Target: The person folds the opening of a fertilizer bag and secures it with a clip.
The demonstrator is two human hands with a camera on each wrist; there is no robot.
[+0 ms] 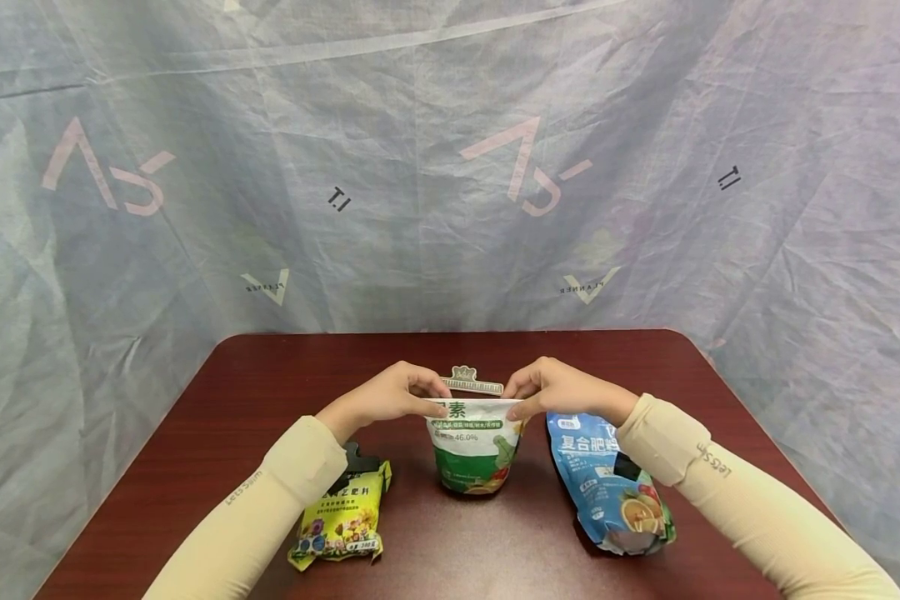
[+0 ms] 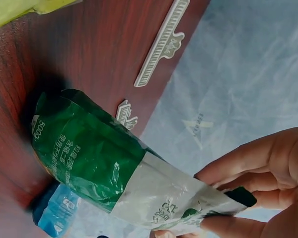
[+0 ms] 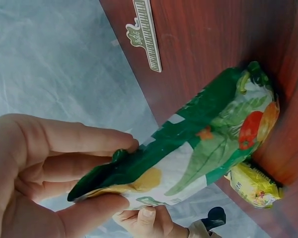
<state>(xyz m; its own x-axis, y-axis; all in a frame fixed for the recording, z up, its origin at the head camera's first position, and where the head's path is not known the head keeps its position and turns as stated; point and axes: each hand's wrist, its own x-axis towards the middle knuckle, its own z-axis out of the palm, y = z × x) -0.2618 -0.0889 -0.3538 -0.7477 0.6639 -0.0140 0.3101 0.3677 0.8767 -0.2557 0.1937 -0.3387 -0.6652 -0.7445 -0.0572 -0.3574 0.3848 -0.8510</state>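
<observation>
A green and white fertilizer bag (image 1: 471, 458) stands upright on the table between my hands. Its upper edge is pinched at both ends. My left hand (image 1: 390, 394) grips the left top corner, thumb in front and fingers behind, while my right hand (image 1: 562, 390) holds the right top corner the same way. In the left wrist view the white upper part of the bag (image 2: 154, 191) narrows toward the left hand (image 2: 268, 183). From the right wrist, vegetable pictures show on the bag's side (image 3: 208, 134), near the right hand (image 3: 54, 168).
A yellow fertilizer bag (image 1: 342, 514) lies left of the standing one, and a blue fertilizer bag (image 1: 607, 483) lies to the right, under the right forearm. Behind stands a long pale clip (image 1: 471, 381); the left wrist view has another clip (image 2: 124, 114). A grey cloth (image 1: 420, 167) hangs behind the table.
</observation>
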